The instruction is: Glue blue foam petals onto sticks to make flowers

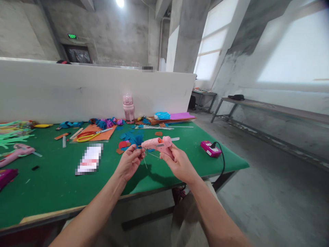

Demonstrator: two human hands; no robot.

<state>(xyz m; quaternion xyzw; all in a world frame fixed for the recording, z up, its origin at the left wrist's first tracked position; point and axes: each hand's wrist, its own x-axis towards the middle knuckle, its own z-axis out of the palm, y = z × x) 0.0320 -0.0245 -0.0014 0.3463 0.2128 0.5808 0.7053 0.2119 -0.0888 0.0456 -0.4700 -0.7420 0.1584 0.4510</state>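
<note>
My right hand (180, 163) is wrapped round the handle of a pink glue gun (158, 144), with a translucent glue stick (175, 139) jutting from its back end. The gun points left, and its nozzle is right at the fingertips of my left hand (130, 159). Those fingers are pinched together on a thin wire stem (145, 162), whose lower end hangs below them. A ruffled blue piece (139, 139) shows just above the fingertips; whether it is fixed to the stem I cannot tell. Blue cut pieces (128, 136) and a red disc (122, 144) lie behind my left hand.
Scissors with yellow handles (88, 137) lie on an orange sheet (109, 134). A pink bottle (129, 109) stands against the white partition (97, 91). At right sits a magenta power block (210, 149) with a black cord; another pink glue gun (19, 152) lies far left.
</note>
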